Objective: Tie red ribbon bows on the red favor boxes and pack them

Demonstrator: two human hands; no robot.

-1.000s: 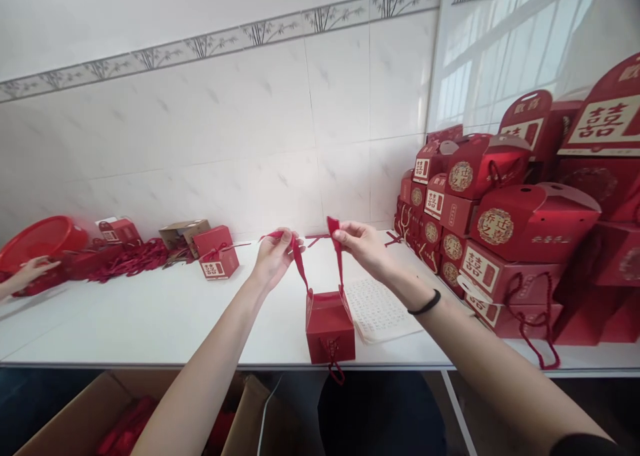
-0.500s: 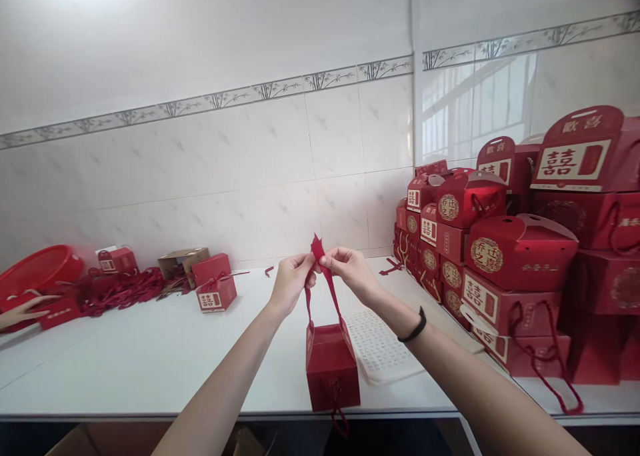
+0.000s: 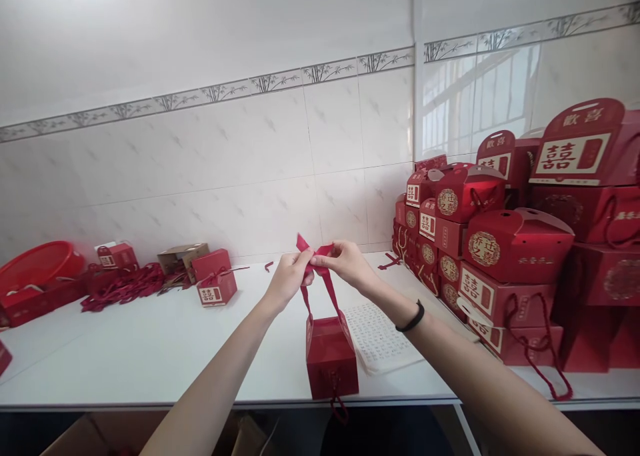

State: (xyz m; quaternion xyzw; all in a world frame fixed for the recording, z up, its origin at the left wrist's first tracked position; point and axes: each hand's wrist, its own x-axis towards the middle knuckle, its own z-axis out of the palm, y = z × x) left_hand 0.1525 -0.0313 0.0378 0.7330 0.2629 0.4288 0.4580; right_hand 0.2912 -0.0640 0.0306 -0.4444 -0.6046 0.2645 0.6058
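Observation:
A red ribbon [image 3: 330,292] runs up in two strands from a small red gift box [image 3: 333,373] at the table's front edge. Above the box, my left hand [image 3: 291,276] pinches the ribbon where the strands meet. My right hand [image 3: 347,264] is closed on the ribbon too, thumb and fingers together, close beside the left. A pointed ribbon end sticks up over the left hand, and a folded part shows by the right fingers. Fingers partly hide the crossing. A twisted red cord hangs from the box's near side.
Stacked red gift boxes [image 3: 515,249] fill the right side. A handwritten sheet [image 3: 383,339] lies under my right forearm. To the left are a ribbon pile [image 3: 125,288], a red basin [image 3: 45,266], a brown carton [image 3: 181,259] and a small tied box [image 3: 216,289].
The ribbon ends, earlier pointing up together, are now spread apart, one to each side. Another person's hand at the far left is gone from view, and a red box corner shows there.

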